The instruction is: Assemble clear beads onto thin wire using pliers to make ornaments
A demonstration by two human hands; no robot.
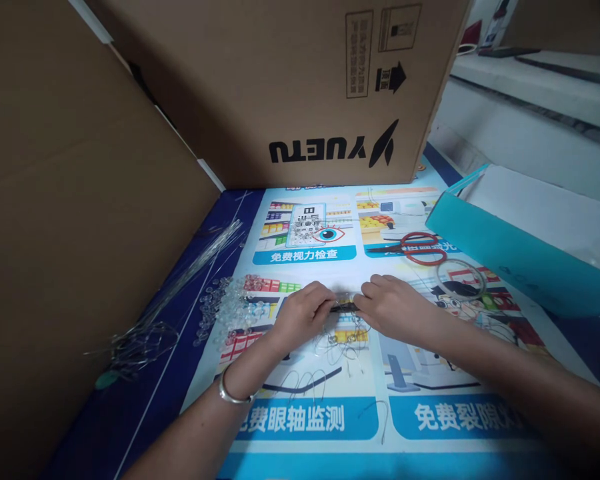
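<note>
My left hand (307, 310) is closed in a pinch on one end of a small, narrow dark piece (345, 307). My right hand (387, 303), also closed, grips the other end. The fingers cover most of this piece, so its kind is unclear. Thin curled wires (347, 343) lie or hang just below it, between the hands. Left of my left hand, many clear beads (233, 307) are spread over the printed sheet. Short bent wires (383, 417) rest closer to me.
A bundle of straight thin wires (195, 267) lies at the left. Red-handled scissors (423, 248) and a wire coil (461, 279) sit beyond my right hand. A turquoise box (520, 257) stands at right. Large cardboard (305, 87) walls off the back and left.
</note>
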